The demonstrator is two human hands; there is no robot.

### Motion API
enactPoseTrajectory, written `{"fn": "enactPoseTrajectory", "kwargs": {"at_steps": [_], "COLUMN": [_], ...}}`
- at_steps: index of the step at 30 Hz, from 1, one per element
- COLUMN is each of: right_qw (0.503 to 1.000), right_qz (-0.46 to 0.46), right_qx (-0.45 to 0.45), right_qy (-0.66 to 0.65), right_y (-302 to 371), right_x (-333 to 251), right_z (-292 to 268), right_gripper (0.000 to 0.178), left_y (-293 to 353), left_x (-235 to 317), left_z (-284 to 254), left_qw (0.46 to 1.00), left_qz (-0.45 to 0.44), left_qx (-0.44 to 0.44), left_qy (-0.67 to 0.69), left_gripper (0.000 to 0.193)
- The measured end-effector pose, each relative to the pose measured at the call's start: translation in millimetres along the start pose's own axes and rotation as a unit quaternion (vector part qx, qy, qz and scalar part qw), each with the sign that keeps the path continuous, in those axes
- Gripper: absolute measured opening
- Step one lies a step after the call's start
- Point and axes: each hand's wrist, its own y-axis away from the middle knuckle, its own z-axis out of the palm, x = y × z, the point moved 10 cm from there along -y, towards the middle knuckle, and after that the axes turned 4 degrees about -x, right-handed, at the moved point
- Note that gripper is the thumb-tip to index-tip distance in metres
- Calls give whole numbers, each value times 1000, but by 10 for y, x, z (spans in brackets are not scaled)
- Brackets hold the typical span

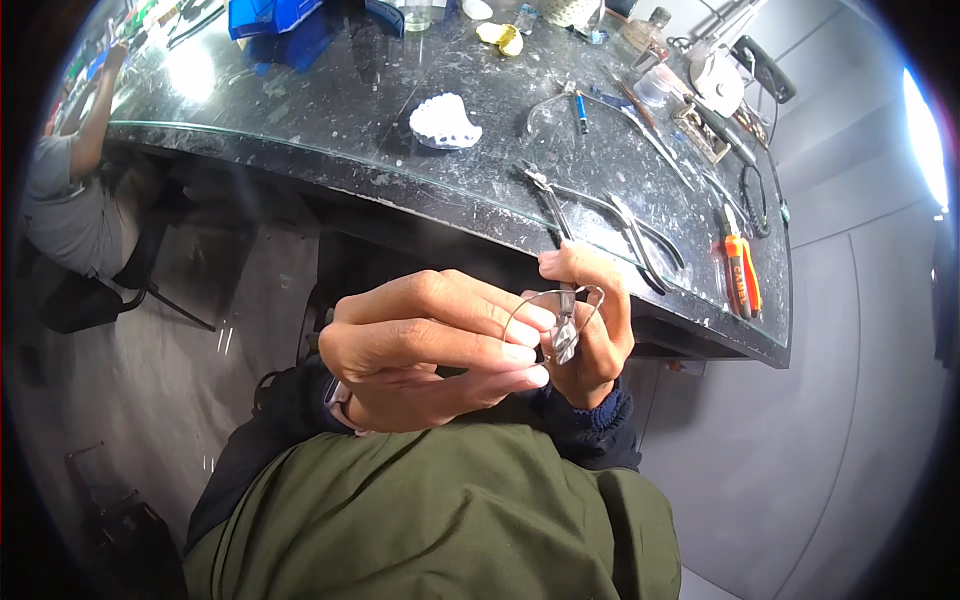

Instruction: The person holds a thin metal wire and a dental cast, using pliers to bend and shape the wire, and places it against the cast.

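Note:
Both hands meet over my lap, just in front of the bench edge. My left hand [430, 335] pinches a thin bent wire [512, 318] between its fingertips and thumb. The wire curves in a loop across to my right hand [592, 325]. Those fingers are closed around a small metal tool [565, 340] that looks like pliers, its shiny tip against the wire. Most of the tool's grip is hidden by the fingers. On the bench beyond, a white plaster dental model [445, 122] stands near the edge.
Metal pliers [640, 245] and orange-handled pliers [740, 270] lie on the dark bench [340, 110] at right. Farther back are a blue pen-like piece [582, 112], a yellow object [500, 38] and a blue bin [275, 15]. Another person [80, 200] sits at far left.

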Motion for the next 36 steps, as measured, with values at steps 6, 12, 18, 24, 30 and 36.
{"fn": "enactPoseTrajectory", "kwargs": {"at_steps": [6,12,18,24,30,36], "right_qw": [999,997,997,996,995,995], "right_qz": [21,-19,-9,-18,-14,-30], "right_qx": [38,76,82,73,45,35], "right_qy": [-10,15,-7,-47,-89,-90], "right_y": [-72,-68,-108,-79,-149,-154], "right_x": [-46,-92,-52,-1,-58,-73], "right_z": [26,9,33,22,63,65], "right_gripper": [23,21,21,22,26,29], "left_y": [44,68,81,97,182,201], "left_x": [-17,-2,29,39,51,47], "left_z": [-29,-48,-46,35,28,1], "left_qw": [999,996,994,997,991,987], "left_qz": [0,36,59,63,102,98], "left_qx": [27,71,89,53,88,124], "left_qy": [18,29,1,-8,-9,2], "left_gripper": [24,25,27,30,31,27]}}
